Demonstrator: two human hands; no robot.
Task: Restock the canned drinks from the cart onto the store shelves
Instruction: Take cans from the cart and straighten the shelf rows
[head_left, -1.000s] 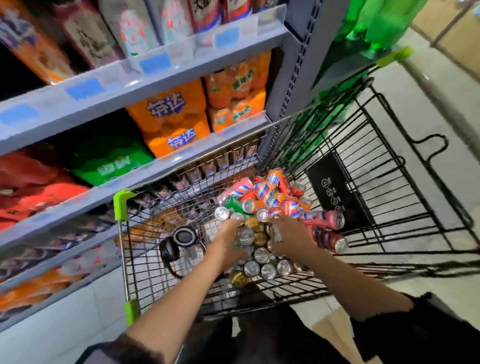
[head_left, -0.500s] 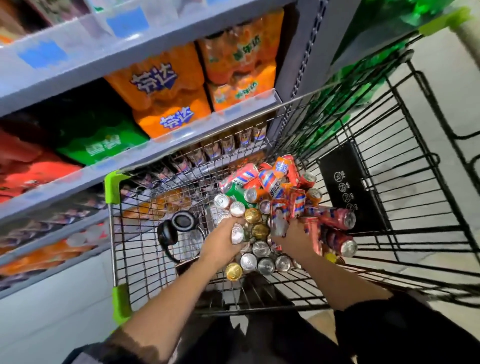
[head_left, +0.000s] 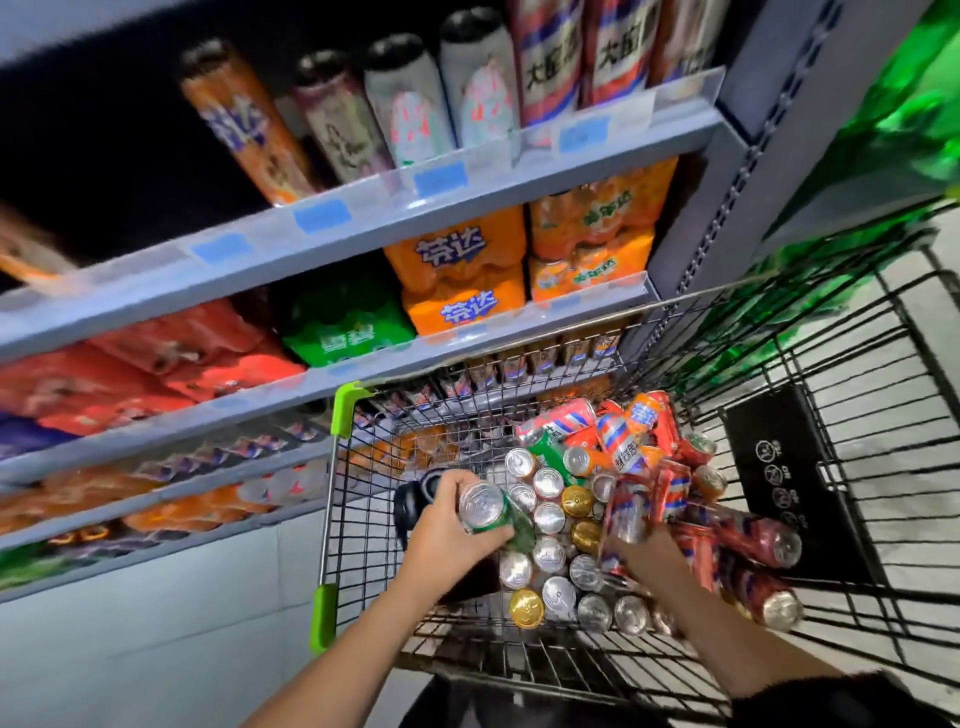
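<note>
In the lower centre of the frame the left hand (head_left: 447, 535) is clenched around a green can (head_left: 493, 514), held tilted with its silver top facing up, just above the standing cans in the cart (head_left: 332, 519). To its right the right hand (head_left: 647, 558) grips a red and blue can (head_left: 626, 517), blurred, at the edge of the pile. The canned drinks (head_left: 556, 556) fill the middle of the wire cart: silver and gold tops upright in front, red, orange and blue cans lying jumbled behind and to the right. A black round object (head_left: 415, 499) sits in the cart just left of the left hand. The store shelves (head_left: 363, 228) run across the upper left of the frame, carrying tall bottles (head_left: 405, 104) on top, orange packs (head_left: 462, 275) and a green pack (head_left: 343, 327) below.
</note>
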